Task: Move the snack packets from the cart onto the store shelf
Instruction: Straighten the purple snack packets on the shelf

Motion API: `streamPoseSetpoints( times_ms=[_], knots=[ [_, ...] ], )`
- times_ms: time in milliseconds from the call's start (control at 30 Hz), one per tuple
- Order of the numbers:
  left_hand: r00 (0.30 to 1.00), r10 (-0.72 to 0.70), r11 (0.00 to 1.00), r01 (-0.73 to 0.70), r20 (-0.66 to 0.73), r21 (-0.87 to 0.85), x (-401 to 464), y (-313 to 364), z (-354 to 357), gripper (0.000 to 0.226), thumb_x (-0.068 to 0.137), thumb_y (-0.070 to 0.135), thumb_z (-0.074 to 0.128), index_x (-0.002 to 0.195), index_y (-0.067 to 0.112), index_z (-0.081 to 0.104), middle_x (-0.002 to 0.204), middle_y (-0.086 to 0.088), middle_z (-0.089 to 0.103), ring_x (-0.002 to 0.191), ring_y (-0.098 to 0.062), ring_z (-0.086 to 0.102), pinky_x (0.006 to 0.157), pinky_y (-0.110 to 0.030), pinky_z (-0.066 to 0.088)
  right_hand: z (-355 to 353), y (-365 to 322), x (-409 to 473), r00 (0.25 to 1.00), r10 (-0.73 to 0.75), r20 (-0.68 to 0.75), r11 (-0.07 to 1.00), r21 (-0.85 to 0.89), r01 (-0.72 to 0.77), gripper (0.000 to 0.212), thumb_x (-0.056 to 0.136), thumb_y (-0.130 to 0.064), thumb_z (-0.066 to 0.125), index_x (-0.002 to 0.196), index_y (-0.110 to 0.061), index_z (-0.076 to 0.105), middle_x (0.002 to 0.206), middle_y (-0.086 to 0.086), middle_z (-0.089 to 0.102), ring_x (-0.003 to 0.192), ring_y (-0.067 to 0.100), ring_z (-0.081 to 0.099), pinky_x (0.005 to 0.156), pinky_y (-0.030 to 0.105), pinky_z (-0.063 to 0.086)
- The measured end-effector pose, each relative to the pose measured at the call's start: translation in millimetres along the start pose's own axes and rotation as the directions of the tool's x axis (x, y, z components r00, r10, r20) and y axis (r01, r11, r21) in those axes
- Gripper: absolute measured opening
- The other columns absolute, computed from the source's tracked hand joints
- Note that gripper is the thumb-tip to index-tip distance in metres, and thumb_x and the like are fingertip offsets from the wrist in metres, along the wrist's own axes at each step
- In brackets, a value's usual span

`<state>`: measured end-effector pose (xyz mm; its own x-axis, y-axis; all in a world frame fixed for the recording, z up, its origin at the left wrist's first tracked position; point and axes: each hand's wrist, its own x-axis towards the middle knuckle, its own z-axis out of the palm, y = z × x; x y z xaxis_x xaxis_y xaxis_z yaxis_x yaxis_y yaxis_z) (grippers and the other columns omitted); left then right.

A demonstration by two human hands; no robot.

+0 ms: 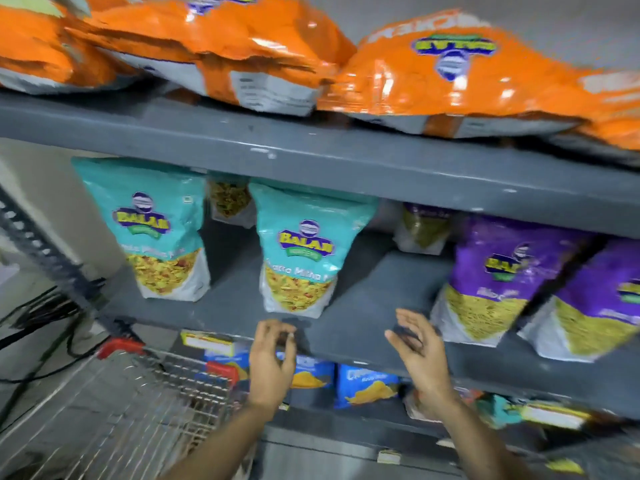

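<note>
Two teal snack packets stand upright on the grey middle shelf (363,327), one at the left (152,230) and one nearer the middle (304,251). Just below the front edge of that shelf, under the middle teal packet, my left hand (272,362) hovers with loosely curled fingers and nothing in it. My right hand (420,351) is open with fingers spread at the shelf edge, left of two purple packets (509,271). The wire cart (138,403) with red corners sits at the lower left; I see no packets in the part of it that shows.
Large orange packets (450,71) lie flat on the top shelf. Smaller packets stand at the back of the middle shelf. Blue packets (367,382) fill the shelf below. Black cables (41,313) run along the wall at the left. A bare gap lies between teal and purple packets.
</note>
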<state>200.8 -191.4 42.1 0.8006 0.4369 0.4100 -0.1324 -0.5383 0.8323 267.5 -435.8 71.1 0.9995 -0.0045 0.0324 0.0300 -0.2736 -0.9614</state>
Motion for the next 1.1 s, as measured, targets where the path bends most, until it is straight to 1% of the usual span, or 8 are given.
streamPoseSetpoints(
  times_ms=[133,200,300,400,500,600,800,1100],
  knots=[
    [0.965,0.066,0.993,-0.040,0.253,-0.109,-13,42,82,0.020,0.082,0.006,0.070,0.101,0.012,0.069,0.102,0.001,0.058,0.093,-0.011,0.061,0.086,-0.033,0.051,-82,30,-16,0.941,-0.063,-0.332,0.985,-0.170,0.006,0.020,0.077,-0.003,0.081,0.073,-0.019,0.070,0.066,0.007,0.068,0.063,-0.006,0.060,0.063,0.002,0.042],
    [0.933,0.045,0.989,0.009,0.358,-0.145,-9,65,119,0.046,0.076,0.023,0.080,0.117,0.009,0.064,0.113,0.001,0.055,0.104,-0.013,0.059,0.097,-0.031,0.048,-120,44,-21,0.892,-0.042,-0.450,0.989,-0.145,-0.027,0.024,0.074,-0.013,0.085,0.067,-0.021,0.064,0.059,-0.001,0.061,0.054,-0.007,0.052,0.056,0.007,0.040],
    [0.830,-0.070,0.975,0.174,0.553,-0.138,3,93,169,0.115,0.055,0.052,0.088,0.147,0.014,0.030,0.138,0.012,0.035,0.127,0.000,0.036,0.106,-0.014,0.028,-173,59,-19,0.808,-0.051,-0.586,0.991,-0.127,-0.030,0.038,0.069,-0.022,0.089,0.094,-0.023,0.061,0.078,-0.002,0.061,0.073,0.013,0.056,0.064,0.015,0.045],
    [0.756,-0.073,0.970,0.205,0.650,-0.130,11,111,208,0.141,0.041,0.055,0.091,0.152,0.022,0.011,0.149,0.017,0.022,0.137,-0.002,0.026,0.111,-0.023,0.025,-211,72,1,0.739,-0.092,-0.668,0.963,-0.247,-0.104,0.092,0.058,-0.025,0.095,0.134,-0.008,0.046,0.125,0.014,0.056,0.115,0.026,0.054,0.099,0.031,0.042],
    [0.776,-0.025,0.955,0.204,0.630,-0.214,10,118,232,0.127,0.039,0.045,0.096,0.144,0.033,0.027,0.142,0.014,0.046,0.129,0.001,0.044,0.104,-0.019,0.038,-230,77,23,0.763,-0.021,-0.646,0.950,-0.251,-0.187,0.133,0.052,-0.032,0.097,0.155,-0.005,0.016,0.156,0.019,0.034,0.145,0.030,0.032,0.117,0.041,0.028],
    [0.796,-0.079,0.953,0.238,0.600,-0.189,6,118,243,0.111,0.045,0.041,0.095,0.137,0.031,0.035,0.132,0.012,0.057,0.119,-0.006,0.055,0.093,-0.022,0.045,-231,81,42,0.794,0.044,-0.607,0.940,-0.245,-0.239,0.151,0.047,-0.042,0.097,0.157,-0.015,-0.003,0.163,0.015,0.022,0.149,0.033,0.026,0.117,0.053,0.028],
    [0.791,-0.132,0.966,0.238,0.597,-0.102,9,109,236,0.085,0.049,0.045,0.093,0.121,0.029,0.050,0.118,0.009,0.066,0.104,-0.007,0.062,0.076,-0.006,0.043,-224,89,56,0.766,0.033,-0.642,0.940,-0.240,-0.242,0.154,0.043,-0.048,0.096,0.157,-0.022,-0.005,0.157,0.019,0.032,0.142,0.039,0.036,0.111,0.059,0.035],
    [0.791,-0.230,0.945,0.321,0.567,-0.065,11,91,206,0.084,0.046,0.051,0.091,0.117,0.043,0.046,0.111,0.023,0.065,0.102,0.005,0.061,0.081,-0.017,0.049,-238,96,49,0.764,-0.025,-0.644,0.973,-0.190,-0.128,0.150,0.046,-0.038,0.098,0.157,-0.024,-0.002,0.157,0.016,0.031,0.144,0.030,0.031,0.115,0.049,0.031]
  ],
)
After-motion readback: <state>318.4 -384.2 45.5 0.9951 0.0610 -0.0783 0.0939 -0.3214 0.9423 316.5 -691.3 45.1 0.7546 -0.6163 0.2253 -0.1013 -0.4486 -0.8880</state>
